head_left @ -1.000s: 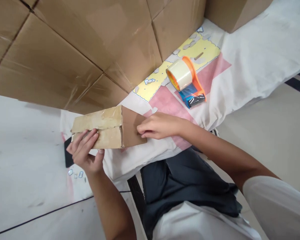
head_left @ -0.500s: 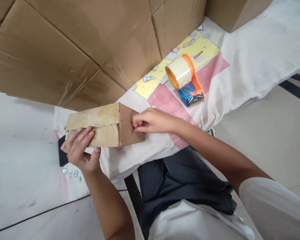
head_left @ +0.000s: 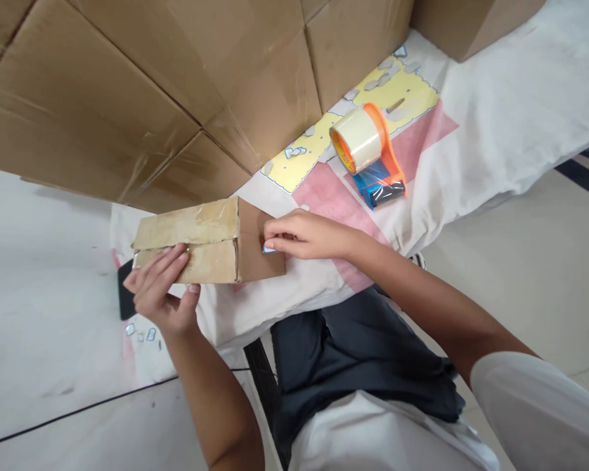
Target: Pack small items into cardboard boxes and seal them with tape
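A small cardboard box [head_left: 211, 261] lies on the cloth, with worn, taped flaps on the side facing up. My left hand [head_left: 164, 284] rests its outstretched fingers flat on that side, along the flap seam, the thumb apart by the lower edge. At the box's right end face, my right hand [head_left: 299, 235] is closed in a pinch. Between its fingertips shows the blue and white edge of a small sticker [head_left: 269, 249], against the cardboard; most of it is hidden. An orange and blue tape dispenser [head_left: 380, 157] with a roll of tape lies beyond my right hand.
Large stacked cartons [head_left: 177, 78] form a wall behind the box, and another carton [head_left: 476, 26] stands at upper right. A yellow printed sheet [head_left: 299, 147] and scattered paper scraps lie on the white-and-pink cloth [head_left: 495, 98]. A dark flat object [head_left: 125, 291] is partly behind my left hand.
My right hand's fingertips have shifted slightly on the end face, and the sticker's blue and white edge now shows more clearly. My left hand stays on the box. The whole view has shifted a little.
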{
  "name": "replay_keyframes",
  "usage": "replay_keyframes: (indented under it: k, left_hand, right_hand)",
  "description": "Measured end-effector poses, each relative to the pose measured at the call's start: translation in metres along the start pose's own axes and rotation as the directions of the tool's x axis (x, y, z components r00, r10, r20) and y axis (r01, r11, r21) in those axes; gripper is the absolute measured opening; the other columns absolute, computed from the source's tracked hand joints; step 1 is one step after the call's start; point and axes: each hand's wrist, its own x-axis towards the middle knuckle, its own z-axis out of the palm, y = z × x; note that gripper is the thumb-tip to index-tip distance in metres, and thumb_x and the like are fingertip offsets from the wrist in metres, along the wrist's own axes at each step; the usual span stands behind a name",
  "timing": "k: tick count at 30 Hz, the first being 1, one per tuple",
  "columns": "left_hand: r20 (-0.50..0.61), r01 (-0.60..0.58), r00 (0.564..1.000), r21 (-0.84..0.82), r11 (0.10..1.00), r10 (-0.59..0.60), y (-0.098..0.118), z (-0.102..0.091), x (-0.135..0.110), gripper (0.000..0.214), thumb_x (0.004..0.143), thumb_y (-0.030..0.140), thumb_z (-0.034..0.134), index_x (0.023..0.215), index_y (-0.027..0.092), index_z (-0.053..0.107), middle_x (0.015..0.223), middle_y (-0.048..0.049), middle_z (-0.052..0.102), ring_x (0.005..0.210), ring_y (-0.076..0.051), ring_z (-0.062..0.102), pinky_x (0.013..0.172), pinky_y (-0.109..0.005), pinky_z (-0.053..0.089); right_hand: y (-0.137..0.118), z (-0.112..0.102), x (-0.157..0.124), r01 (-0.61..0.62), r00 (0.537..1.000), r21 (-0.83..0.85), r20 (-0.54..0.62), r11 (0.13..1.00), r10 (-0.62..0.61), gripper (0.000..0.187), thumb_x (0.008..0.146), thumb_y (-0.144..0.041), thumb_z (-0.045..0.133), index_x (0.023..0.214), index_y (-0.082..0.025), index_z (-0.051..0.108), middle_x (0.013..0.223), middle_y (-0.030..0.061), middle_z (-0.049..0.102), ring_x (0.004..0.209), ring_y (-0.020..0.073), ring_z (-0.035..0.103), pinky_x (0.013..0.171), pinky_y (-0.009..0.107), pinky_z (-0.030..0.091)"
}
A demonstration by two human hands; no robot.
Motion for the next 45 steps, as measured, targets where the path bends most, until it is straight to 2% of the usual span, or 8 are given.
replay_keyframes:
  k: [7,13,21,25,28,36,41,45]
  left_hand:
    - [-0.06,-0.095,0.994,-0.119,0.988,0.088,-0.002,0.001,-0.002,0.043,0.085,0.051,0.057,0.103,0.015,0.073,0.112,-0.0125,0.076,0.109,-0.032,0.069,0.103,-0.052,0.042]
    - [-0.034,-0.028,0.999,-0.044,0.999,0.027,-0.001,0.002,-0.001,0.052,0.083,0.061,0.049,0.098,0.017,0.072,0.108,-0.0126,0.077,0.107,-0.031,0.068,0.103,-0.052,0.042]
    - [-0.061,-0.023,0.998,-0.044,0.999,0.021,0.0,0.003,-0.001,0.053,0.082,0.061,0.049,0.097,0.016,0.073,0.108,-0.0128,0.077,0.106,-0.031,0.069,0.103,-0.052,0.043]
    - [-0.066,-0.048,0.997,-0.068,0.997,0.044,0.001,0.003,0.0,0.05,0.083,0.058,0.052,0.098,0.015,0.073,0.108,-0.0128,0.077,0.106,-0.031,0.07,0.102,-0.052,0.044]
    - [-0.048,-0.015,0.999,-0.033,0.999,0.013,0.002,0.003,0.0,0.055,0.083,0.063,0.047,0.097,0.016,0.072,0.108,-0.0128,0.077,0.106,-0.031,0.069,0.102,-0.053,0.043]
    - [-0.031,0.005,1.0,-0.009,1.0,-0.005,0.003,0.003,0.0,0.059,0.083,0.067,0.044,0.096,0.016,0.071,0.108,-0.0132,0.077,0.107,-0.031,0.069,0.103,-0.053,0.043]
    - [-0.073,-0.052,0.996,-0.074,0.996,0.047,0.002,0.004,-0.002,0.05,0.085,0.058,0.051,0.1,0.016,0.072,0.11,-0.0124,0.077,0.108,-0.031,0.068,0.103,-0.052,0.042]
    - [-0.046,-0.094,0.995,-0.068,0.993,0.091,0.0,0.003,0.0,0.048,0.088,0.055,0.049,0.104,0.015,0.072,0.113,-0.0125,0.076,0.11,-0.031,0.067,0.104,-0.052,0.04]
  right_hand:
    - [-0.001,0.001,-0.004,0.008,0.993,-0.19,0.113,0.982,0.014,0.015,0.1,-0.029,0.048,0.09,-0.021,0.055,0.073,-0.002,0.054,0.067,0.0136,0.048,0.061,0.025,0.025]
    - [-0.002,0.002,-0.001,-0.001,0.997,-0.297,0.075,0.955,0.024,0.017,0.1,-0.032,0.049,0.091,-0.022,0.059,0.073,-0.0014,0.058,0.066,0.0144,0.048,0.06,0.026,0.022]
    - [0.0,0.004,0.004,-0.033,0.999,-0.118,-0.046,0.992,0.028,0.008,0.091,-0.025,0.063,0.086,-0.021,0.059,0.065,-0.0062,0.055,0.063,0.0111,0.049,0.062,0.024,0.025]
    - [0.0,0.007,0.005,-0.015,0.996,0.02,-0.087,1.0,0.017,0.008,0.088,-0.022,0.064,0.086,-0.02,0.057,0.07,-0.0059,0.057,0.063,0.01,0.048,0.063,0.023,0.029]
    - [0.0,0.008,0.005,-0.015,0.993,0.097,-0.118,0.995,0.026,0.01,0.086,-0.022,0.065,0.089,-0.019,0.056,0.075,-0.0043,0.061,0.064,0.0099,0.049,0.065,0.023,0.032]
    - [0.0,0.008,0.006,-0.076,0.983,0.118,-0.157,0.99,0.094,0.019,0.082,-0.021,0.072,0.094,-0.019,0.056,0.081,-0.0033,0.066,0.068,0.0096,0.052,0.066,0.023,0.032]
    - [-0.001,0.01,0.003,-0.079,0.983,-0.032,-0.166,0.996,0.073,0.017,0.087,-0.029,0.069,0.093,-0.019,0.056,0.078,-0.0029,0.063,0.069,0.0114,0.053,0.063,0.024,0.029]
    - [-0.009,0.016,0.002,-0.047,0.998,-0.356,0.024,0.933,0.059,0.017,0.1,-0.028,0.047,0.094,-0.018,0.059,0.073,0.001,0.061,0.062,0.0137,0.047,0.06,0.027,0.022]
